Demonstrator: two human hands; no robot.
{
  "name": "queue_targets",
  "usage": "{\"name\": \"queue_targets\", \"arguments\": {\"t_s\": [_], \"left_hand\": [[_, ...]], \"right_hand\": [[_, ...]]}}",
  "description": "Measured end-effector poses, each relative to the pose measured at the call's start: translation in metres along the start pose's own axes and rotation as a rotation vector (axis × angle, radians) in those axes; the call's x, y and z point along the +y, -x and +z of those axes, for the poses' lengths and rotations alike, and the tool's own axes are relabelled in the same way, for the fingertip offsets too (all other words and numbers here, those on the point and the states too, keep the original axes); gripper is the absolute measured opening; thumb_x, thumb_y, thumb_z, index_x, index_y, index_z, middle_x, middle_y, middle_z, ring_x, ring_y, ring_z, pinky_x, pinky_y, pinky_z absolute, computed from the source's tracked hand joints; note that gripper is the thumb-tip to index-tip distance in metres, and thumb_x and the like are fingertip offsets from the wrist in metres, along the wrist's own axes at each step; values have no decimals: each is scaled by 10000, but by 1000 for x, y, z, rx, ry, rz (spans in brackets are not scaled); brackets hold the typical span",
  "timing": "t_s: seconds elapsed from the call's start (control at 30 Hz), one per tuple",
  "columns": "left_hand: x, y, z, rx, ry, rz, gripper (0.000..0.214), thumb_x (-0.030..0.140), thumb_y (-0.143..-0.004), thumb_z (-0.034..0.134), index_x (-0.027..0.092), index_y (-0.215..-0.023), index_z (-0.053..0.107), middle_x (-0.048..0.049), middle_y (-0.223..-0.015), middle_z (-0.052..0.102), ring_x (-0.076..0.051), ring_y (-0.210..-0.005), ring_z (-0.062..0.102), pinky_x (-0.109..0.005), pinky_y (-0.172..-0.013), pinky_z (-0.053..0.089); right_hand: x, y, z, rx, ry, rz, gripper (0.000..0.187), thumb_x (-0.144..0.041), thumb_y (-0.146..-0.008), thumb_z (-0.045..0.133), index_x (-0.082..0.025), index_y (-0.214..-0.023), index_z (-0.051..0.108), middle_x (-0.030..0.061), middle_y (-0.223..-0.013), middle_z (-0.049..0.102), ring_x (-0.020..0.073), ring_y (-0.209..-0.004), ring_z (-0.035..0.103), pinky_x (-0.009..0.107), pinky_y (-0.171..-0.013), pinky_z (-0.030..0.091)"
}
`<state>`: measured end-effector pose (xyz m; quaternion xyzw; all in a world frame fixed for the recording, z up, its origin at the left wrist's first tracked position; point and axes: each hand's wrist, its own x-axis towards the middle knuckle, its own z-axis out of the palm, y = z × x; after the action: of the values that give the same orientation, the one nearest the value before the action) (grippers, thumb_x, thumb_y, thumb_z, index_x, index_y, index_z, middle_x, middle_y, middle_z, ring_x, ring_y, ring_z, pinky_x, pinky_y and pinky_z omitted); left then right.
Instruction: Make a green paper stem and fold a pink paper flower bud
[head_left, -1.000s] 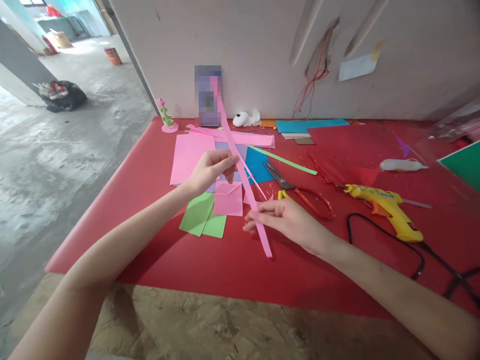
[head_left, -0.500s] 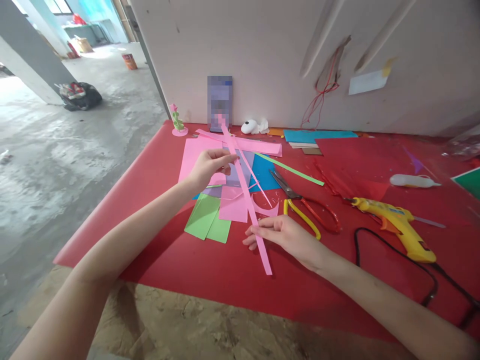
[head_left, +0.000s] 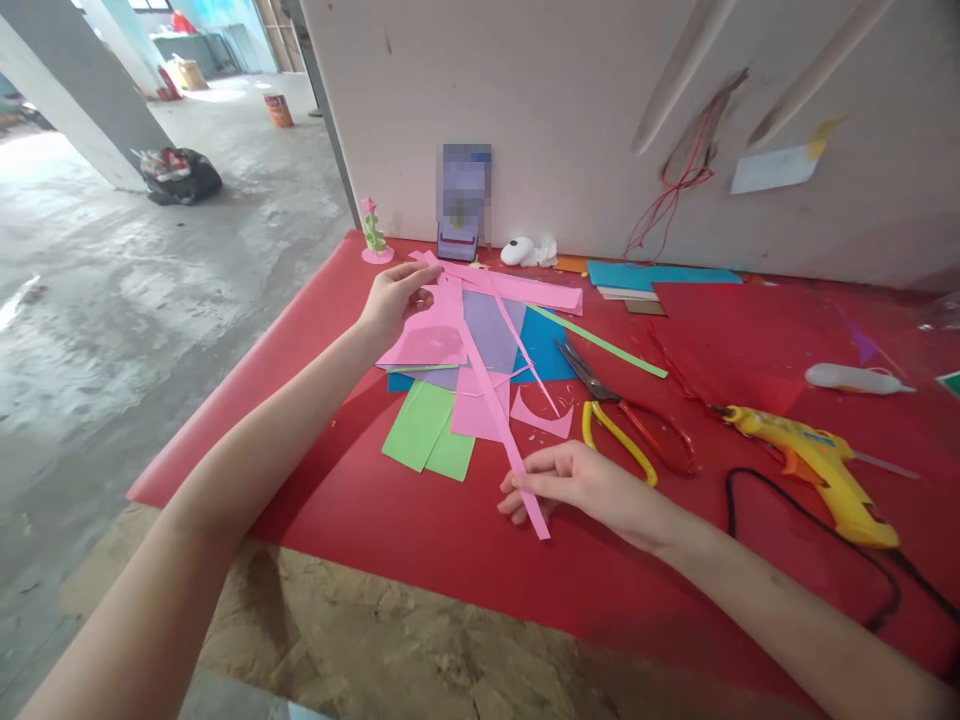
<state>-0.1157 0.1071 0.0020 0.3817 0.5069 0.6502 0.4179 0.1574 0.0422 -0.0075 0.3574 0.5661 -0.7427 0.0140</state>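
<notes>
A long pink paper strip (head_left: pixel 491 395) slants over the red-covered table (head_left: pixel 360 520). Its near end is pinched by my right hand (head_left: pixel 551 485), with a short tail sticking out past the fingers. My left hand (head_left: pixel 397 300) pinches the strip's far end, close to the phone. Below the strip lie pink paper sheets (head_left: pixel 431 340), a purple sheet (head_left: pixel 491 335), a blue sheet (head_left: pixel 551 350) and green paper pieces (head_left: pixel 431 430). Scissors (head_left: pixel 600 395) with red and yellow handles rest, blades partly apart, just beyond my right hand.
A yellow glue gun (head_left: pixel 825 470) with a black cord lies at the right, near a white glue bottle (head_left: pixel 855 378). Against the wall stand a phone (head_left: pixel 461 200), a small paper flower (head_left: pixel 373 230) and a white rounded object (head_left: pixel 516 250). A green strip (head_left: pixel 600 340) lies behind the scissors.
My left hand has slid from the strip's middle toward its far end, up and to the left. The right hand keeps its pinch on the near end. The view has shifted slightly.
</notes>
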Motion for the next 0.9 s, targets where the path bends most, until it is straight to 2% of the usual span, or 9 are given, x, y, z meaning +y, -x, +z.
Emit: {"name": "queue_targets", "arguments": {"t_s": [0.1,0.3,0.4,0.47,0.57,0.6,0.63,0.73,0.9], "left_hand": [[-1,-2,-3,32,-6,7,128,195,-652,713,131,-667,604,25,-661,570,1,-441,466,-150,-452,404],[1,2,4,14,-45,29,90,157,-681,670,127,-659,588,33,-622,555,-2,-438,463,-156,-472,417],[5,10,13,-16,-68,41,62,137,-702,644,134,-715,583,41,-622,569,-5,-447,485,-161,-501,439],[10,18,22,-75,-99,43,92,114,-700,642,136,-775,594,41,-615,591,-17,-454,513,-171,-515,456],[18,34,38,-198,-166,77,59,119,-734,621,129,-793,619,24,-608,621,-47,-497,582,-178,-513,463],[21,40,43,-233,-188,103,49,108,-740,615,128,-784,625,19,-606,632,-50,-507,590,-175,-508,458],[24,46,48,-266,-205,135,31,104,-742,622,127,-761,629,17,-605,638,-53,-523,597,-170,-504,455],[31,64,59,-338,-246,228,47,100,-728,653,133,-695,647,22,-610,649,-55,-566,602,-174,-552,491],[37,81,63,-357,-333,538,74,105,-743,649,167,-731,688,10,-764,717,-83,-721,666,-185,-643,551]], "right_hand": [[-2,2,0,-121,82,66,406,-480,-723,663,-79,-773,624,125,-800,693,120,-649,648,186,-542,469],[-13,23,-4,-331,302,187,275,-357,-766,615,-101,-663,617,72,-660,664,79,-527,590,154,-483,418],[-22,39,-12,-341,425,193,235,-315,-751,639,-111,-634,646,27,-524,594,46,-417,489,151,-449,366],[-29,44,-17,-158,455,92,240,-369,-778,623,-138,-726,658,-11,-494,548,34,-430,454,148,-459,340],[-43,38,-19,467,479,-289,305,-462,-771,619,-167,-835,665,-35,-511,480,41,-453,391,175,-438,288],[-47,33,-17,629,491,-408,319,-469,-757,632,-167,-852,674,-34,-530,469,44,-461,375,187,-436,283],[-51,27,-16,699,501,-481,320,-461,-746,645,-166,-866,680,-28,-557,476,48,-477,381,194,-445,296],[-59,10,-10,645,486,-533,336,-462,-712,674,-155,-849,682,-15,-596,502,65,-519,428,212,-483,338],[-63,2,-7,613,465,-544,246,-373,-755,643,-149,-653,629,-5,-557,516,78,-528,451,237,-527,358]]}}
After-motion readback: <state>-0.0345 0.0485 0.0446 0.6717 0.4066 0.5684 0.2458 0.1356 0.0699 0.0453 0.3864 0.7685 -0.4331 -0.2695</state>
